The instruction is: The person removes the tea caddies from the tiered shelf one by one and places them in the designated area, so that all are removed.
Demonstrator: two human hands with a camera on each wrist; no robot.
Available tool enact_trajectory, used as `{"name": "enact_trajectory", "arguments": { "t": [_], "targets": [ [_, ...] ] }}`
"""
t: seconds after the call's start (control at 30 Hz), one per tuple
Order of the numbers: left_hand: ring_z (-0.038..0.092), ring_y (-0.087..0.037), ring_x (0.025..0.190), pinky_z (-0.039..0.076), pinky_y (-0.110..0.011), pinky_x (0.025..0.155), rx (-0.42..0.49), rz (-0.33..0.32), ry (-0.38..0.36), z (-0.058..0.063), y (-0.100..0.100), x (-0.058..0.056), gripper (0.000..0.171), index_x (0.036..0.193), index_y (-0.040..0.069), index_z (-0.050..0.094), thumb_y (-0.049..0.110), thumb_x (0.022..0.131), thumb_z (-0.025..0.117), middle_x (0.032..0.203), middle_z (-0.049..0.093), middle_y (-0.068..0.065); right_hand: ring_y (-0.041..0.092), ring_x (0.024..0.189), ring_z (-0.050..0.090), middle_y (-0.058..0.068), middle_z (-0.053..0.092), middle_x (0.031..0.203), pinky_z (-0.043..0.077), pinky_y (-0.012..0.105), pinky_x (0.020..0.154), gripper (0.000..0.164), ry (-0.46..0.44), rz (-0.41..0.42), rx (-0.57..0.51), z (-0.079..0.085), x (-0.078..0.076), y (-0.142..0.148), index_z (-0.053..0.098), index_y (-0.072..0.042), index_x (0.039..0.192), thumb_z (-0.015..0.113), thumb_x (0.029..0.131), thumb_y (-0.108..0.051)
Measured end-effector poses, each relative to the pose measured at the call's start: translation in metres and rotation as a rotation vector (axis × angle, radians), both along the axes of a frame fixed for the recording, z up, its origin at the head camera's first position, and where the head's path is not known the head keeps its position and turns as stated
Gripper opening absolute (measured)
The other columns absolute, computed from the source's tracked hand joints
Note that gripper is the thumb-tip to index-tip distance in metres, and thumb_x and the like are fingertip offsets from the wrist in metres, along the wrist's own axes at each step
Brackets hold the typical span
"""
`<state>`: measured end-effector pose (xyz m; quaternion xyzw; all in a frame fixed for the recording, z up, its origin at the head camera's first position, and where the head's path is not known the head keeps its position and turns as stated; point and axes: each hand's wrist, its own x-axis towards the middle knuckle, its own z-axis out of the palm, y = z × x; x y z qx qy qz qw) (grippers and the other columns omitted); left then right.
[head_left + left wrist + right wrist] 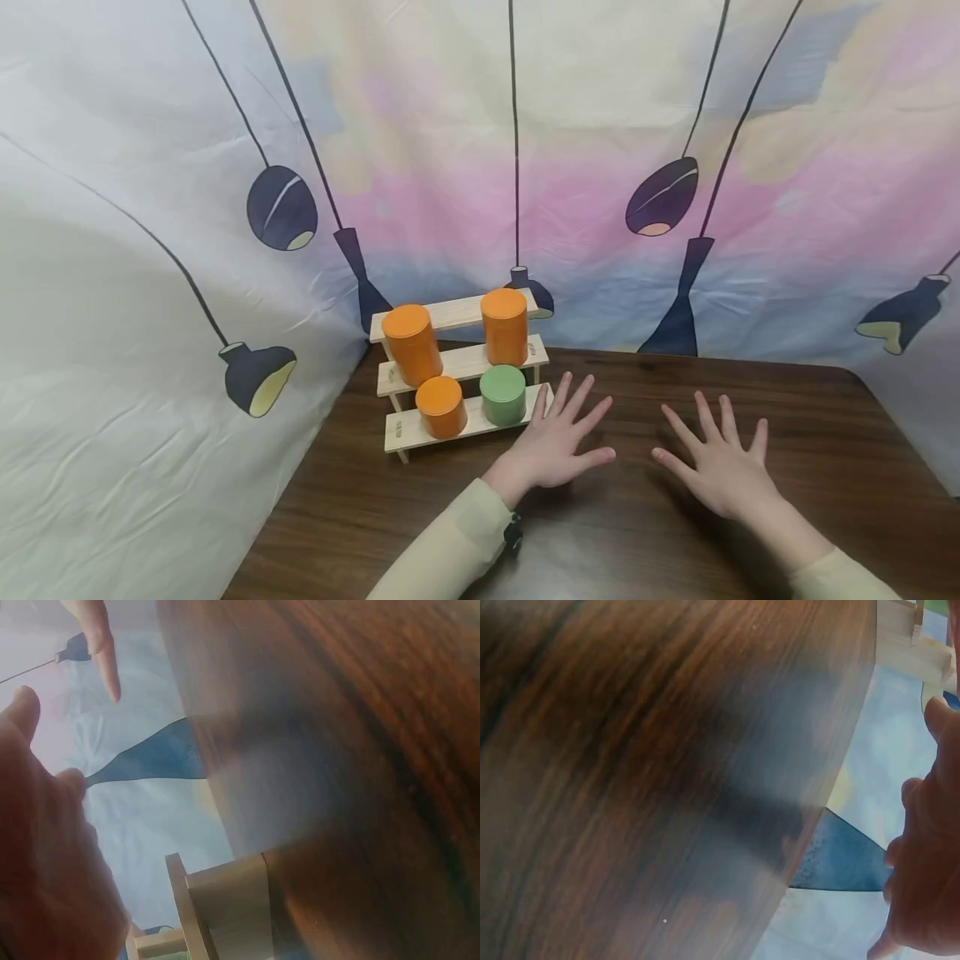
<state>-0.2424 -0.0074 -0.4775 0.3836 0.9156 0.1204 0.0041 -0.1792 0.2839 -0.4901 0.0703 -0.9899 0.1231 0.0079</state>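
My left hand (553, 443) is spread with straight fingers over the table, its fingertips overlapping the right end of the lowest shelf in the head view. It holds nothing. To its right, my right hand (723, 467) is also spread above the table with nothing in it. A three-step wooden rack (465, 360) stands left of the hands. On its lowest step are a short orange canister (441, 408) and a short green canister (503, 396), the green one nearest my left hand. Two taller orange canisters (412, 343) (505, 327) stand higher up.
The dark brown wooden table (622, 542) runs back to a hanging cloth (585, 208) printed with black lamps. Another stretch of pale cloth (112, 375) hangs along the left side. A dark band (513, 532) sits at the left sleeve's cuff.
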Motion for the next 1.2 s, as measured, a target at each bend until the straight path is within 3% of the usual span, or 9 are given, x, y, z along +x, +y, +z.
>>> {"name": "enact_trajectory", "arguments": {
  "t": [0.17, 0.3, 0.5, 0.63, 0.73, 0.87, 1.0, 1.1, 1.2],
  "targets": [
    [0.0, -0.027, 0.166, 0.008, -0.062, 0.131, 0.177, -0.082, -0.069, 0.007, -0.015, 0.006, 0.072, 0.172, 0.036, 0.013, 0.064, 0.111, 0.039, 0.178, -0.013, 0.009, 0.059, 0.157, -0.007, 0.034, 0.011, 0.172, -0.007, 0.09, 0.111, 0.079, 0.018, 0.015, -0.039, 0.003, -0.001, 0.005, 0.033, -0.025, 0.17, 0.047, 0.106, -0.069],
    [0.025, -0.021, 0.161, 0.028, -0.053, 0.129, 0.364, -0.126, -0.083, 0.018, -0.04, 0.017, 0.066, 0.172, 0.03, 0.024, 0.051, 0.113, 0.046, 0.179, 0.005, 0.011, 0.061, 0.156, 0.008, 0.035, 0.024, 0.169, 0.013, 0.088, 0.113, 0.074, 0.068, 0.041, -0.079, 0.008, -0.002, 0.006, 0.044, -0.019, 0.165, 0.051, 0.108, -0.065],
    [0.047, -0.027, 0.151, 0.04, -0.05, 0.123, 0.687, -0.15, 0.081, 0.034, -0.091, 0.03, 0.059, 0.162, 0.009, 0.047, 0.044, 0.115, 0.047, 0.169, 0.042, -0.003, 0.061, 0.154, 0.018, 0.035, 0.036, 0.164, 0.025, 0.083, 0.114, 0.067, 0.145, 0.074, -0.16, 0.016, -0.005, 0.006, 0.057, -0.01, 0.156, 0.059, 0.107, -0.056],
    [0.065, -0.033, 0.132, 0.049, -0.039, 0.116, 0.951, -0.133, 0.241, 0.042, -0.129, 0.028, 0.045, 0.15, -0.003, 0.059, 0.02, 0.112, 0.055, 0.15, 0.061, -0.022, 0.06, 0.151, 0.028, 0.034, 0.046, 0.158, 0.032, 0.082, 0.111, 0.058, 0.205, 0.087, -0.222, 0.018, -0.005, 0.003, 0.064, -0.007, 0.148, 0.066, 0.107, -0.046],
    [0.07, -0.03, 0.123, 0.054, -0.033, 0.11, 1.102, -0.041, 0.3, 0.045, -0.159, 0.023, 0.043, 0.145, -0.006, 0.062, -0.004, 0.103, 0.056, 0.143, 0.064, -0.027, 0.058, 0.149, 0.034, 0.032, 0.052, 0.154, 0.036, 0.082, 0.108, 0.052, 0.234, 0.09, -0.28, 0.02, -0.007, -0.002, 0.067, -0.006, 0.145, 0.068, 0.107, -0.041],
    [0.07, -0.019, 0.12, 0.055, -0.024, 0.104, 1.189, 0.226, 0.288, 0.04, -0.202, 0.017, 0.043, 0.143, -0.003, 0.066, -0.011, 0.102, 0.057, 0.139, 0.069, -0.022, 0.055, 0.147, 0.042, 0.029, 0.058, 0.15, 0.039, 0.078, 0.109, 0.046, 0.282, 0.101, -0.375, 0.022, -0.012, -0.018, 0.069, -0.007, 0.142, 0.07, 0.107, -0.037],
    [0.069, -0.01, 0.119, 0.053, -0.015, 0.1, 1.207, 0.515, 0.09, 0.028, -0.242, 0.012, 0.034, 0.142, 0.003, 0.068, 0.01, 0.109, 0.063, 0.14, 0.069, -0.015, 0.05, 0.141, 0.052, 0.026, 0.063, 0.145, 0.044, 0.073, 0.109, 0.041, 0.336, 0.132, -0.469, 0.024, -0.019, -0.039, 0.071, -0.008, 0.14, 0.071, 0.106, -0.032],
    [0.066, -0.006, 0.121, 0.052, -0.014, 0.1, 1.178, 0.625, -0.108, 0.019, -0.265, 0.008, 0.042, 0.147, 0.004, 0.064, 0.021, 0.109, 0.066, 0.148, 0.064, -0.015, 0.044, 0.133, 0.062, 0.021, 0.066, 0.143, 0.05, 0.067, 0.107, 0.04, 0.355, 0.149, -0.515, 0.027, -0.023, -0.055, 0.072, -0.011, 0.14, 0.071, 0.106, -0.031],
    [0.064, -0.005, 0.124, 0.052, -0.012, 0.097, 1.068, 0.673, -0.219, 0.009, -0.281, 0.007, 0.053, 0.152, 0.003, 0.058, 0.025, 0.106, 0.072, 0.153, 0.059, -0.018, 0.029, 0.075, 0.071, 0.015, 0.068, 0.143, 0.056, 0.059, 0.1, 0.041, 0.325, 0.156, -0.566, 0.031, -0.026, -0.071, 0.07, -0.015, 0.143, 0.069, 0.107, -0.035]
  ]
}}
